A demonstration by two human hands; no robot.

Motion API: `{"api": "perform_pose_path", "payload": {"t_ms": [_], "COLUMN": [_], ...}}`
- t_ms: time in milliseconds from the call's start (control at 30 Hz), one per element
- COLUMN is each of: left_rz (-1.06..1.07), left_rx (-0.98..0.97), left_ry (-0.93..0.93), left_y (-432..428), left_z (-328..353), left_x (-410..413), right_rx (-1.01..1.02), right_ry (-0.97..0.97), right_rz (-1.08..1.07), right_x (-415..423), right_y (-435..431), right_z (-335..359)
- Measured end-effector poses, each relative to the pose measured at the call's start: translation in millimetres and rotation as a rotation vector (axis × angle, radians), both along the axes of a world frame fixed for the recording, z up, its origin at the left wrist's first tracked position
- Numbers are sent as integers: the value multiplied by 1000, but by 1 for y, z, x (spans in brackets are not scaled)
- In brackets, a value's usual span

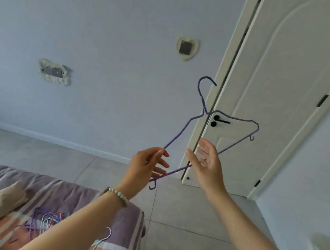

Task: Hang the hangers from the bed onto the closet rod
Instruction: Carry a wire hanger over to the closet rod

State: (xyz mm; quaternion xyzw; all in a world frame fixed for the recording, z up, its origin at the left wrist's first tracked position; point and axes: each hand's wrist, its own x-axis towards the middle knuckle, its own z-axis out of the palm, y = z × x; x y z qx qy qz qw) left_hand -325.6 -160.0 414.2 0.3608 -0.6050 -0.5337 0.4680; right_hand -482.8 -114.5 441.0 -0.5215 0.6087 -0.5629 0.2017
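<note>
The hanger point(202, 100), judged light springy wire, is pinched at its shoulder by the left hand point(147, 163), right hand point(206, 163) spread.

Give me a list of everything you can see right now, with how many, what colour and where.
hanger: one, purple, held up in front of the door
pile of hangers: count unclear, purple, blue, pink, white, on the bed
bed: one, purple and pink striped cover, lower left
pillow: one, beige, on the bed, far left
door: one, cream, right
door handle: one, black, on the door
wall plates: two, grey in cream frilly frames, on the blue-grey wall
floor: grey tiles
bracelet: one, pale beads, left wrist
left hand: pinches the hanger's shoulder
right hand: open, by the hanger's bottom bar
</note>
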Motion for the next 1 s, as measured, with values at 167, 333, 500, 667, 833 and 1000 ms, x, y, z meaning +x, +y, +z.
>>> {"api": "perform_pose_path", "payload": {"t_ms": [167, 333, 500, 667, 833, 1000], "left_rz": [-201, -407, -593, -754, -883, -975], "left_rx": [-197, -394, -545, -602, -643, -651], "left_ry": [-20, -12, 23, 97, 128, 129], "left_y": [29, 80, 147, 225, 304, 379], "left_z": [104, 200, 270, 311, 335, 343], "left_x": [-61, -123, -189, -258, -328, -396], "right_rx": [-132, -283, -431, -549, -621, -628], "right_ry": [105, 184, 265, 321, 319, 297], "right_rz": [-69, -209, -383, -541, -660, -761], "right_x": [-49, -100, -147, -196, -253, -317], "right_y": [49, 123, 214, 307, 393, 470], "right_z": [104, 195, 257, 295, 311, 312]}}
